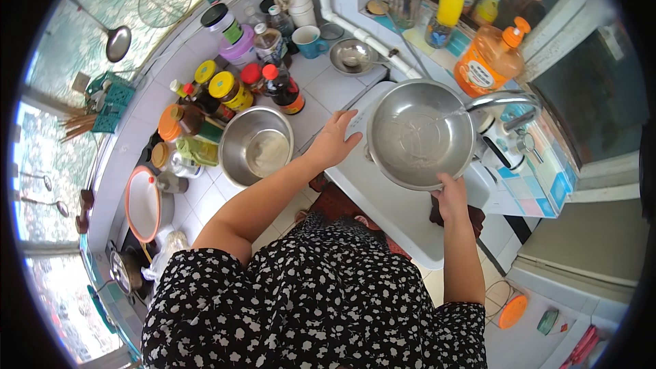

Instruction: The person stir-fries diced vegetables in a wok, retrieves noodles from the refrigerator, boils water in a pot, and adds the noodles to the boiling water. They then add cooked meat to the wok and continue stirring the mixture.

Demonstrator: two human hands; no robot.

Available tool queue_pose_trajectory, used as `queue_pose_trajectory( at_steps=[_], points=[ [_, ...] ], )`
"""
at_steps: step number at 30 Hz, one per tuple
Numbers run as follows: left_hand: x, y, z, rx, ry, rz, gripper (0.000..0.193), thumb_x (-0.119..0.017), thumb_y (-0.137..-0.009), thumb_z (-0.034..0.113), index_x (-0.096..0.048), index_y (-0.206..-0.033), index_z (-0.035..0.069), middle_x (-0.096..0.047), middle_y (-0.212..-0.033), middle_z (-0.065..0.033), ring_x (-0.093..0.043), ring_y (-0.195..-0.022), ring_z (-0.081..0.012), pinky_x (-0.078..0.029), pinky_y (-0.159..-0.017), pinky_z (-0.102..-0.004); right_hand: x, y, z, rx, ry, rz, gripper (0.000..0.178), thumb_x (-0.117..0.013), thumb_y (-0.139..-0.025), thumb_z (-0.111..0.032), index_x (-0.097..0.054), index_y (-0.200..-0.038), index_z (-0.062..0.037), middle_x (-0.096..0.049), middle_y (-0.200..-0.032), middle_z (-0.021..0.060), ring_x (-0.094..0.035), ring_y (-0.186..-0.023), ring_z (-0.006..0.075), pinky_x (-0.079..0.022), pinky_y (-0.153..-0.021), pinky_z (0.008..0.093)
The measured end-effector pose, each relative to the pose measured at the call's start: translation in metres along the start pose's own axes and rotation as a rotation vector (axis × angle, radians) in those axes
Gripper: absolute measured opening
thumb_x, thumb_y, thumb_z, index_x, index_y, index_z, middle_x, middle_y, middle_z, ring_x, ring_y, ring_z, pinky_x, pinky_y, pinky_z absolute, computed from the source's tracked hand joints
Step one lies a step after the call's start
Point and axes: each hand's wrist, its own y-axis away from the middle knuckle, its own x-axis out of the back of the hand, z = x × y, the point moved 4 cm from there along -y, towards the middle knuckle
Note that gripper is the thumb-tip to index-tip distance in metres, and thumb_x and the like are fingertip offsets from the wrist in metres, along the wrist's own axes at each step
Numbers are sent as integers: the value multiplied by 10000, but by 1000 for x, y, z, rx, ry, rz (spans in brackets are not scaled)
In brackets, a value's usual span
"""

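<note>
A wide stainless steel basin (403, 143) is held over the white sink (383, 208), under the curved metal faucet (502, 100). Water runs from the spout into it, and some lies on its bottom. My right hand (451, 198) grips the basin's near rim. To the left of the basin, my left hand (333, 139) is empty, fingers spread, above the sink's left edge. Beside my left forearm, a deep steel bowl (232, 147) on the tiled counter holds something pale and whitish, perhaps flour or grain.
Sauce bottles (282, 92) and yellow-lidded jars (231, 91) crowd the counter's back left. A small metal bowl (352, 56) and a blue mug (309, 42) stand behind the sink. An orange pump bottle (488, 61) is near the faucet. A dark cloth (475, 219) hangs by the sink's right side.
</note>
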Motion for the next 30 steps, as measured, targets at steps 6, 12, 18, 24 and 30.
queue_pose_trajectory(
  at_steps=[6, 12, 18, 24, 30],
  points=[
    [23, 176, -98, 1083, 1190, -270, 604, -493, -965, 433, -365, -1347, -16, -520, -1283, -152, -572, -1121, -265, -497, -922, -372, -5, -14, 44, -117, -90, -111, 498, -544, -809, -71, -413, -1289, -90, -515, -1233, 77, -555, -1081, 217, -531, -848, 466],
    [37, 230, -161, 1152, 1480, 609, 567, -527, -946, 434, -412, -1285, -6, -532, -1221, -174, -585, -1071, -266, -544, -849, -356, -1, -34, 64, -238, -71, -155, 504, -558, -806, -85, -418, -1289, -102, -525, -1220, 49, -538, -1095, 218, -495, -891, 488],
    [28, 219, -192, 1084, 1324, 623, 204, -511, -908, 169, -561, -1019, 4, -629, -900, -84, -635, -771, -194, -577, -684, -303, 14, -31, 69, -229, -66, -137, 488, -566, -803, -86, -436, -1274, -106, -530, -1222, 53, -535, -1114, 219, -503, -886, 485],
    [33, 192, -112, 1030, 823, 212, 317, -536, -844, 172, -576, -1064, -53, -647, -927, -107, -656, -771, -211, -579, -633, -301, 65, 16, 52, -138, -32, 13, 494, -530, -820, -72, -402, -1296, -83, -523, -1223, 104, -575, -1072, 245, -550, -824, 439],
    [-23, 84, -59, 734, 538, -246, 389, -546, -828, 227, -568, -1130, -17, -645, -918, -139, -657, -746, -229, -578, -610, -317, 140, 55, 53, -77, 3, 229, 582, -528, -801, -71, -354, -1354, -122, -493, -1278, 91, -542, -1123, 247, -544, -803, 436]
  ],
)
